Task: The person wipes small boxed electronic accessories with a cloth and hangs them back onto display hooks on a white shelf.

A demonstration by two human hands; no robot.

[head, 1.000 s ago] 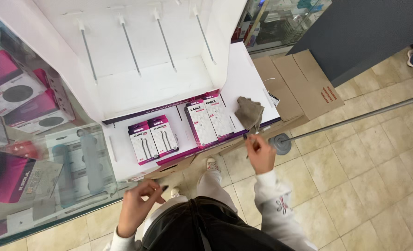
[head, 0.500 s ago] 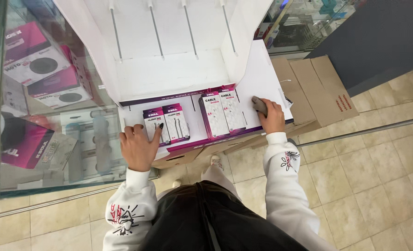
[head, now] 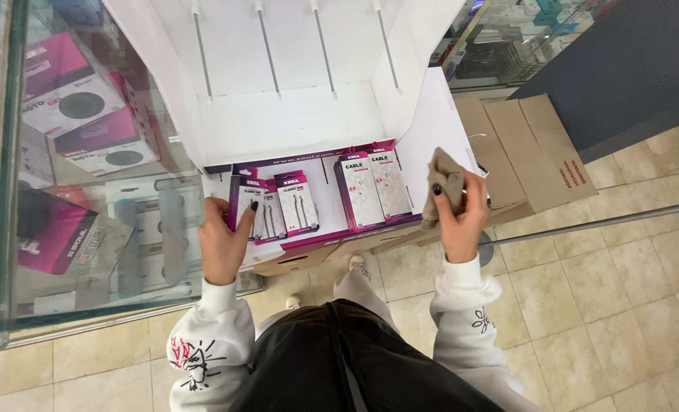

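Note:
My left hand [head: 223, 240] grips a purple and white cable package [head: 245, 204] at the left end of the white display stand's bottom ledge [head: 225, 181]. More packages of the same kind [head: 296, 203] and two taller ones [head: 374, 189] lie on that ledge. My right hand [head: 458, 216] holds a crumpled grey-brown cloth [head: 444, 181] just off the stand's right edge, lifted clear of the packages. Several bare metal hooks [head: 267, 49] stick out of the stand's white back panel above.
A glass showcase [head: 64, 175] with magenta and white boxes [head: 80, 114] stands at the left. A flattened brown cardboard box [head: 534, 152] lies at the right on the beige tiled floor [head: 622, 305]. A metal rail [head: 599, 221] runs across the floor. Another glass case [head: 507, 38] sits at the upper right.
My right hand has lifted the cloth off the ledge and drawn it back to the right. My left hand has shifted left and closed on the leftmost package.

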